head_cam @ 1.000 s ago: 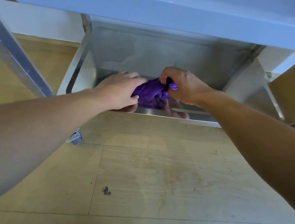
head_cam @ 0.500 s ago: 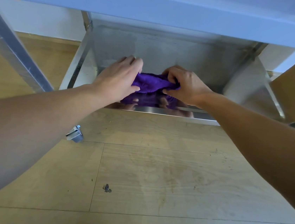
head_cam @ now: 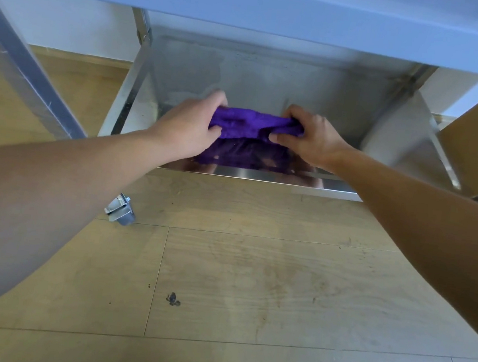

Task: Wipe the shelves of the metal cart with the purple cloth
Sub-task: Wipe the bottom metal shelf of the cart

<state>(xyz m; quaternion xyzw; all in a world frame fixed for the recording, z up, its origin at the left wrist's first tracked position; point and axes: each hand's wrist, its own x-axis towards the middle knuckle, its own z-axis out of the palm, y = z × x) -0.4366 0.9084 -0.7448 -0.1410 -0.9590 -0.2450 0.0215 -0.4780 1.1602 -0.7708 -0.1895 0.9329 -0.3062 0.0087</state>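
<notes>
A: While the pale wooden plank floor (head_cam: pixel 251 271) fills most of the view, what stands on it?

B: A shiny steel cart (head_cam: pixel 137 80), seen from beneath its grey upper shelf (head_cam: pixel 281 10). Work is on the mirror-bright bottom shelf (head_cam: pixel 273 77), which shows dull smears farther in.

A: And the cloth?

B: The bunched purple cloth (head_cam: pixel 253 124) lies on that bottom shelf, nearer its front lip than its back. Its long axis runs left to right, stretched between both hands. The left hand (head_cam: pixel 187 127) grips the left end, fingers curled over the top and thumb at the front. The right hand (head_cam: pixel 311 138) pinches the right end likewise, so neither is nearer. The smeared metal lies beyond the fingers, so I'd judge the coming push goes away from the person.

A: Any change from a second ago?

B: Then the cloth was a tight wad between hands close together. They have since drawn apart and reached deeper, spreading it wide. A small silver caster (head_cam: pixel 121 210) shows beside the left forearm.
</notes>
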